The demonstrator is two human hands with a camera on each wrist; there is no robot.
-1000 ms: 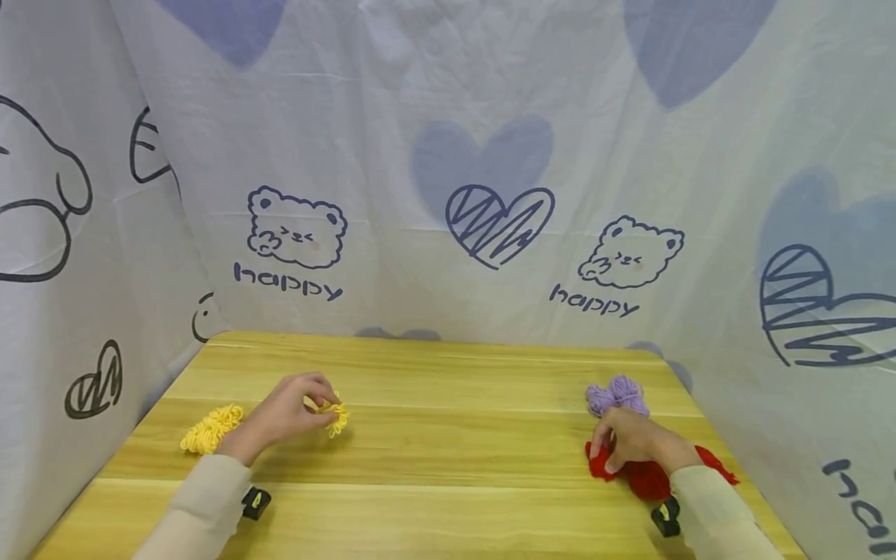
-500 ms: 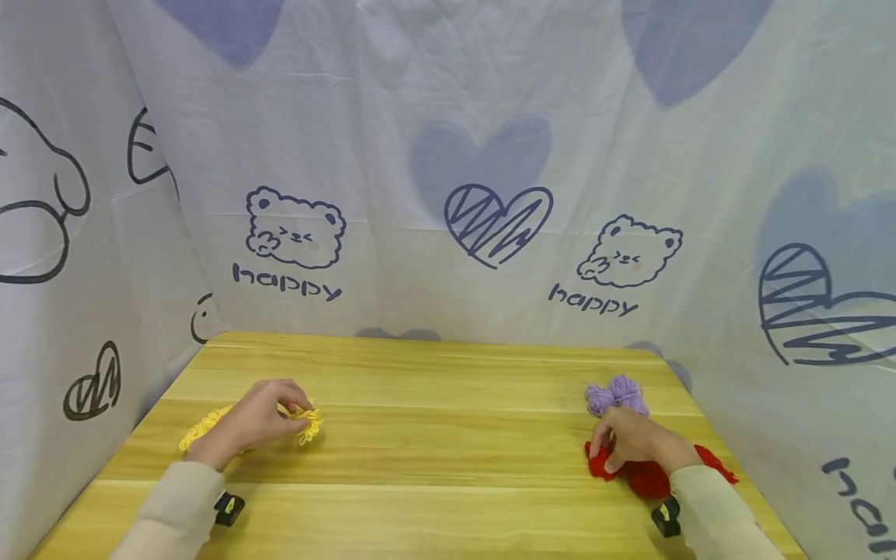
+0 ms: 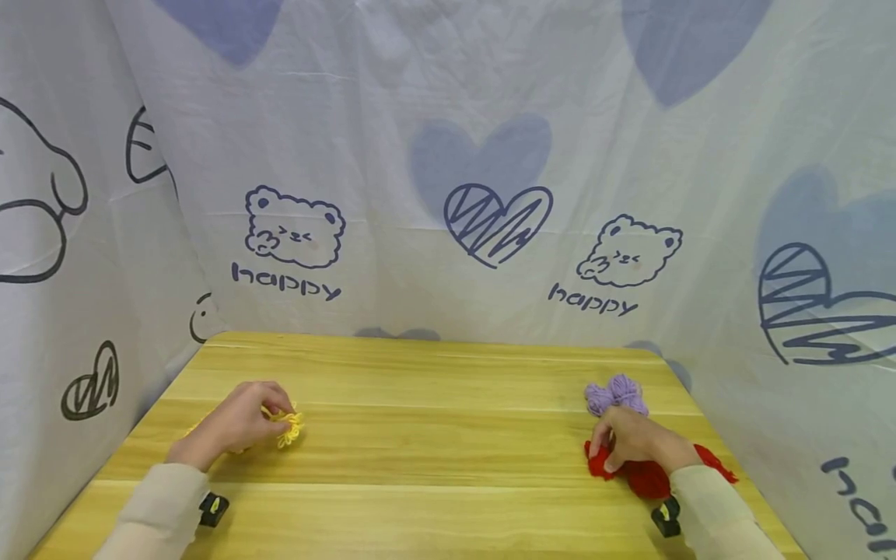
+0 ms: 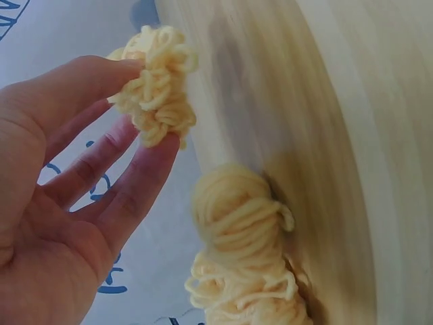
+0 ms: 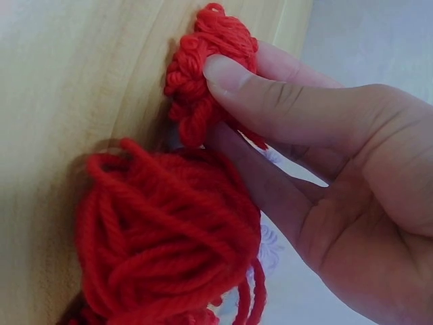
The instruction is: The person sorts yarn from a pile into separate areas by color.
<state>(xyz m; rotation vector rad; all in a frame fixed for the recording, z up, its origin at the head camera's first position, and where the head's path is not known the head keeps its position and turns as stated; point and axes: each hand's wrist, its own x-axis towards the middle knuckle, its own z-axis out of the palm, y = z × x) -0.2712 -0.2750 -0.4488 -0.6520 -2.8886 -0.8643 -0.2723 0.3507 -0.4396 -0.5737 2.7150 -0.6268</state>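
My left hand (image 3: 234, 424) pinches a small looped bundle of yellow yarn (image 4: 161, 88) between thumb and fingers, held up off the table. Below that hand in the left wrist view lies more yellow yarn (image 4: 240, 223), a wound ball with a looser looped bundle beside it; in the head view the hand and wrist hide nearly all of it. At the right, my right hand (image 3: 637, 435) holds a small red yarn bundle (image 5: 186, 78) by thumb and fingertips. A larger red yarn ball (image 5: 162, 237) sits right beside it, and another red end (image 3: 715, 463) shows past the wrist.
Two-lobed purple yarn (image 3: 616, 395) lies just beyond the right hand. Black clips (image 3: 213, 509) show at both wrists. The wooden table (image 3: 448, 451) meets a printed white cloth (image 3: 399, 171) at its back and sides.
My left hand has moved left and slightly down with the yellow yarn, now covering the other yellow yarn. The right hand has stayed in place on the red yarn.
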